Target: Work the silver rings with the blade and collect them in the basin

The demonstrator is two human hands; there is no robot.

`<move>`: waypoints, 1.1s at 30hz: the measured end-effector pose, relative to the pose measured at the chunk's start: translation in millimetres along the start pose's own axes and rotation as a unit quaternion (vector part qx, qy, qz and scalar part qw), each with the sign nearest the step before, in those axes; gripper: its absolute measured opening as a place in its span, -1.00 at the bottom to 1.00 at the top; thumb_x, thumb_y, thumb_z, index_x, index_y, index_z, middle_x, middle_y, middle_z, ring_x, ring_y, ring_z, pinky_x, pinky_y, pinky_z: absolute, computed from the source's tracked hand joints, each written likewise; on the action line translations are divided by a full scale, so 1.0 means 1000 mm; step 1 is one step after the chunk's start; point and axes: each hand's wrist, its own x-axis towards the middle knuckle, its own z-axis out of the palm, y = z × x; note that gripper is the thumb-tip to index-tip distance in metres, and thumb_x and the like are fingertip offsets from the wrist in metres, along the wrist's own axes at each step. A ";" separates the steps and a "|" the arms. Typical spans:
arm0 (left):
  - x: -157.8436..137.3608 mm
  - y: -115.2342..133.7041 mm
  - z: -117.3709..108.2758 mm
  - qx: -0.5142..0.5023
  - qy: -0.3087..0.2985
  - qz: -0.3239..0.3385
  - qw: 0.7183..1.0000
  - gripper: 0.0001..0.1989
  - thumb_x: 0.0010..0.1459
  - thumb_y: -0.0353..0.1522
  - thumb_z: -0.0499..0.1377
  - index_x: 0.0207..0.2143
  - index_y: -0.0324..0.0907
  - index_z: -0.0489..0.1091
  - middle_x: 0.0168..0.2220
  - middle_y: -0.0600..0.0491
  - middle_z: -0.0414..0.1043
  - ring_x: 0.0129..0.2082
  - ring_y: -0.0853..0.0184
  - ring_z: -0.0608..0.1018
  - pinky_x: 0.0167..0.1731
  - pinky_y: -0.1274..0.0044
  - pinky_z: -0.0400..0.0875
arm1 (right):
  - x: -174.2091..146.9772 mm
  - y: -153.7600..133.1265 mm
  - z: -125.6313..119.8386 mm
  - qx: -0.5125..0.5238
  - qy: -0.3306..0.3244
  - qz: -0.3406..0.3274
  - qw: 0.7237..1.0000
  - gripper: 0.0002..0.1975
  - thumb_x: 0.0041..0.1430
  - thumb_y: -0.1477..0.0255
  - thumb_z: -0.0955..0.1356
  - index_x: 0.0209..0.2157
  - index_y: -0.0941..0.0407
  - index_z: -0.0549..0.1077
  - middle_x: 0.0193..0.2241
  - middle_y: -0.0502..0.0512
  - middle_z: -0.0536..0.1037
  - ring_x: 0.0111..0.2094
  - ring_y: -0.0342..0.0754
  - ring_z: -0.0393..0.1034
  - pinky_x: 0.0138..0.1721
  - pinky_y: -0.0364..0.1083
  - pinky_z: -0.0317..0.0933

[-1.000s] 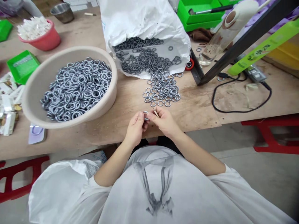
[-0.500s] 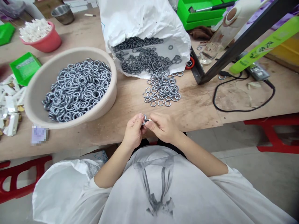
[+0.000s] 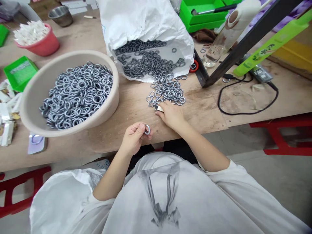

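My left hand (image 3: 133,138) is closed on one grey metal ring (image 3: 147,129), pinched between thumb and fingers above the table's front edge. Out at the near edge of a loose ring pile (image 3: 168,89) is my right hand (image 3: 173,116). Its thumb and fingers are closed round a small tool (image 3: 159,109) with a pale body and a dark tip; the exact kind is not clear. The right fingertips reach the nearest rings, and whether they grip one is hidden. More rings spill from the mouth of a white sack (image 3: 146,24) behind the pile.
A big beige basin (image 3: 31,107) full of rings stands left. Beyond it are a red bowl (image 3: 48,44) of white pieces and a green tray (image 3: 14,78). A phone (image 3: 36,148) lies near the front edge. On the right are a black metal frame (image 3: 227,53) and a looped cable (image 3: 219,102).
My hands were together at the ring and have parted. The right one has moved forward to the pile with the small tool; the left keeps its ring and has shifted slightly left.
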 end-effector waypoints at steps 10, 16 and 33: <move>0.015 -0.009 0.009 -0.043 0.087 -0.070 0.993 -0.51 0.02 0.07 0.26 -0.40 -0.19 0.35 -0.51 0.09 0.38 -0.59 0.44 0.42 -0.78 0.68 0.15 | -0.022 -0.027 0.000 0.593 -0.136 -0.015 0.793 -0.61 0.21 0.03 0.30 -0.40 0.08 0.31 -0.52 -0.05 0.41 -0.47 -0.10 0.36 -0.37 -0.10 0.24; 0.011 -0.019 0.022 0.001 0.076 -0.008 0.997 -0.46 0.04 0.10 0.25 -0.54 -0.18 0.24 -0.65 0.18 0.21 -0.67 0.53 0.23 -0.71 0.68 0.04 | -0.041 -0.037 0.001 0.585 -0.040 0.007 0.810 -0.66 0.23 0.07 0.32 -0.35 0.07 0.32 -0.50 -0.06 0.42 -0.48 -0.13 0.34 -0.38 -0.12 0.25; 0.002 -0.003 0.033 -0.093 0.034 -0.075 0.992 -0.47 -0.02 -0.01 0.36 -0.58 -0.19 0.19 -0.69 0.23 0.07 -0.72 0.58 0.11 -0.73 0.69 -0.01 | -0.040 -0.029 -0.002 0.612 -0.070 -0.018 0.788 -0.54 0.07 -0.05 0.42 -0.30 0.07 0.41 -0.52 -0.05 0.48 -0.49 -0.09 0.40 -0.39 -0.09 0.28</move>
